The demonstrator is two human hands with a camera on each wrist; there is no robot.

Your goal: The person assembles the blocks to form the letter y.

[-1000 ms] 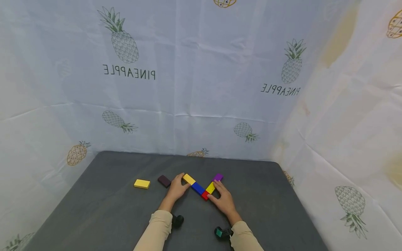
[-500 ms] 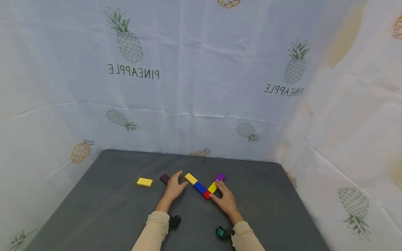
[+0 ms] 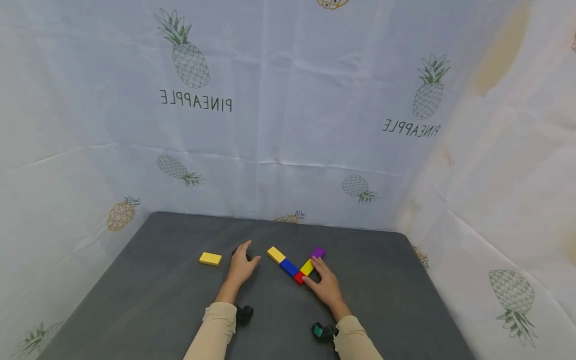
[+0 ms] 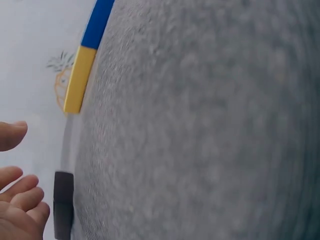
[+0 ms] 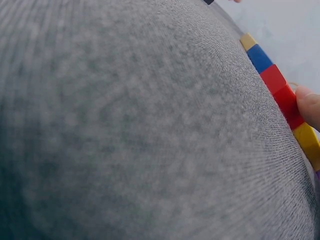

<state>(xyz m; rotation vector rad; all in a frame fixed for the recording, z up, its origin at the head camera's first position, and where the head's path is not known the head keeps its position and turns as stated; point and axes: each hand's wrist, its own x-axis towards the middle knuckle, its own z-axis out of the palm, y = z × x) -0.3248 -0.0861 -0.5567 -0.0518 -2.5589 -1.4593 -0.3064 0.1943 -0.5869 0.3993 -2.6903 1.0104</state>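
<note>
Against the thumb of the right hand (image 3: 327, 288), a red block (image 5: 280, 91) is resting, that hand's fingers lying spread by a yellow block (image 3: 307, 268). Leftward, the spread left hand (image 3: 241, 268) is hanging nearer the dark block (image 4: 63, 202), which is peeking out behind its fingers, long axis mostly hidden, contact unclear.

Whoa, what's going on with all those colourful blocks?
A person's right hand touches a red rectangular block, part of a V with a pale yellow block, a blue block, a bright yellow block and a purple block on a dark grey table. The left hand is by a dark rectangular block, holding nothing. A lone flat yellow block lies farther left.
</note>
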